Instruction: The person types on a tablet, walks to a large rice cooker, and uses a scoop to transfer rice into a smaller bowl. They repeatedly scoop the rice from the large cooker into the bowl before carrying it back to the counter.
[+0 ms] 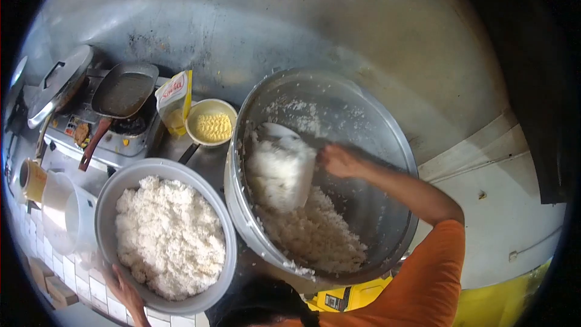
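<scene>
My right hand (pixel 340 161) is inside a large metal pot (pixel 387 139), closed on the edge of a white scoop-like container (pixel 304 172). The container is tilted and heaped with white rice; motion blurs it and the rice. More cooked rice (pixel 324 236) lies along the near left of the pot's bottom, and grains stick to its walls. Left of the pot stands a grey basin (pixel 225 206) piled with cooked rice (pixel 169 236). My left hand (pixel 124 293) grips the basin's near left side, its fingers against the outer wall.
Behind the basin, a saucepan (pixel 196 112) holds a pale yellow food beside a yellow-and-white packet (pixel 173 100). A square pan (pixel 126 91) and a lidded pan (pixel 63 82) sit on the stove (pixel 109 151). A translucent plastic container (pixel 69 218) stands left of the basin.
</scene>
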`<state>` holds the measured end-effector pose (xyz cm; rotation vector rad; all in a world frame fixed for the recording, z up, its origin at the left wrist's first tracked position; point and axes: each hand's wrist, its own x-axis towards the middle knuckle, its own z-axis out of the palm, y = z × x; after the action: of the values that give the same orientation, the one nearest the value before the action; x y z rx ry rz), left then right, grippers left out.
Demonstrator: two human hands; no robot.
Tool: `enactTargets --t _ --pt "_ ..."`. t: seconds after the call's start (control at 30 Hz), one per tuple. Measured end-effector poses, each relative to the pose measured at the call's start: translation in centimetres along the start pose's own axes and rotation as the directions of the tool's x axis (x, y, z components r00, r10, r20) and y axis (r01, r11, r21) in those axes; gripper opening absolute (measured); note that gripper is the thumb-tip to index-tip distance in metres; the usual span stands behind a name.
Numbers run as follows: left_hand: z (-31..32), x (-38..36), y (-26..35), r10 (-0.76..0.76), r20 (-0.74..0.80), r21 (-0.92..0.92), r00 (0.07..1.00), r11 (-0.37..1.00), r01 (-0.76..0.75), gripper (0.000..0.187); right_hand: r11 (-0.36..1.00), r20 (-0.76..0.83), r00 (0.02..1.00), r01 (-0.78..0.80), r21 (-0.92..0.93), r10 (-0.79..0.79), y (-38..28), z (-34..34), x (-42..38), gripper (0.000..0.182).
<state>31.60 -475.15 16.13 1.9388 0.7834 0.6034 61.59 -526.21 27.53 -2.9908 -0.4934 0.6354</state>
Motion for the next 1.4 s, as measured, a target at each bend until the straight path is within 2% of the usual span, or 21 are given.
enactTargets --t 0.07,0.13,0.2,0.27,0.33,0.4,0.47,0.53,0.57,0.63,0.67,0.73,0.77,0.8,0.87,0.93,1.0,1.13,1.2,1.23,1.4 --pt "-0.8 0.0 0.3 0.045 -0.003 -0.011 0.999 0.999 -0.045 0.050 0.948 -0.130 0.939 0.319 -0.004 -0.317 2.7 0.0 0.9 0.027" --pt "-0.8 0.0 1.0 0.046 0.067 0.023 0.997 0.999 -0.048 0.049 0.959 -0.142 0.949 0.281 -0.020 -0.281 1.7 -4.1 -0.6 0.027" --pt "-0.9 0.2 0.4 0.094 0.046 0.091 0.995 0.991 -0.098 0.048 0.986 -0.020 0.994 -0.107 -0.127 0.106 3.0 -8.0 -1.8 0.025" --pt "-0.5 0.0 1.0 0.042 0.026 -0.030 0.999 0.999 -0.042 0.048 0.965 -0.028 1.000 -0.021 -0.261 0.015 6.6 -8.4 -4.5 0.029" --pt "-0.4 -0.1 0.8 0.045 0.024 -0.021 0.999 0.999 -0.044 0.047 0.953 0.096 0.991 0.112 -0.281 -0.088 12.9 -3.5 -6.3 0.031" --pt "-0.5 0.2 0.8 0.048 0.020 -0.004 0.999 0.999 -0.048 0.047 0.965 0.311 0.925 -0.252 0.072 0.218 8.1 -2.1 -7.5 0.030" --pt "-0.2 0.0 1.1 0.005 0.004 -0.045 1.000 0.999 -0.005 0.047 0.982 0.309 0.938 -0.184 0.048 0.160 5.6 1.3 -5.9 0.027" --pt "-0.5 0.0 1.2 -0.007 0.006 -0.082 1.000 0.997 0.007 0.046 0.921 0.082 0.993 -0.114 0.373 0.089 4.4 3.7 -6.0 0.032" --pt "-0.1 0.0 1.2 -0.018 0.005 -0.132 1.000 0.991 0.018 0.046 0.923 0.077 0.993 -0.110 0.369 0.087 2.8 3.5 -4.6 0.032" --pt "0.0 -0.2 1.0 -0.034 0.002 -0.093 0.999 0.995 0.034 0.046 0.620 0.212 0.942 -0.332 0.711 0.261 -0.7 4.4 -3.3 0.035" --pt "-0.1 0.0 0.9 -0.040 -0.019 -0.066 0.999 0.997 0.038 0.046 0.609 0.216 0.941 -0.333 0.720 0.259 0.3 5.8 -2.6 0.035" --pt "-0.2 0.1 1.0 0.008 -0.033 -0.063 0.999 0.998 -0.010 0.047 0.216 0.177 0.977 -0.199 0.956 0.120 2.4 8.2 0.6 0.034" --pt "-0.3 0.2 1.0 0.005 -0.023 -0.076 1.000 0.997 -0.006 0.047 0.474 0.158 0.927 -0.314 0.823 0.340 -1.7 5.3 -0.3 0.033" --pt "-0.2 0.1 1.0 -0.006 -0.011 -0.090 1.000 0.996 0.005 0.048 0.483 0.153 0.929 -0.310 0.819 0.337 -1.7 5.5 -0.1 0.033" --pt "-0.1 0.1 1.0 -0.046 -0.002 -0.115 0.999 0.992 0.045 0.048 0.645 -0.055 0.971 -0.112 0.756 0.232 -0.7 6.7 -0.3 0.033" --pt "-0.1 0.1 0.8 -0.073 0.019 -0.126 0.997 0.989 0.075 0.049 0.590 -0.043 0.963 -0.127 0.797 0.265 0.3 7.2 -0.4 0.032" --pt "0.1 0.0 0.5 -0.009 -0.048 -0.110 0.999 0.994 0.004 0.052 0.614 -0.090 0.955 -0.109 0.782 0.283 -1.1 5.8 -1.3 0.030" --pt "0.1 0.0 0.8 -0.057 -0.019 -0.141 0.998 0.989 0.054 0.052 0.649 -0.132 0.958 -0.069 0.758 0.256 -2.3 5.2 -1.6 0.027" --pt "-0.1 0.0 0.7 -0.048 -0.014 -0.105 0.999 0.993 0.046 0.052 0.519 -0.137 0.959 -0.012 0.854 0.248 -2.5 5.4 -2.0 0.030" --pt "-0.1 0.0 0.7 -0.054 -0.017 -0.104 0.998 0.993 0.052 0.052 0.601 -0.213 0.943 0.017 0.799 0.255 -2.6 5.2 -2.2 0.030" --pt "-0.3 0.1 0.0 -0.089 0.003 -0.098 0.996 0.991 0.089 0.052 0.522 -0.164 0.942 -0.015 0.853 0.294 -3.6 2.1 -4.0 0.022"
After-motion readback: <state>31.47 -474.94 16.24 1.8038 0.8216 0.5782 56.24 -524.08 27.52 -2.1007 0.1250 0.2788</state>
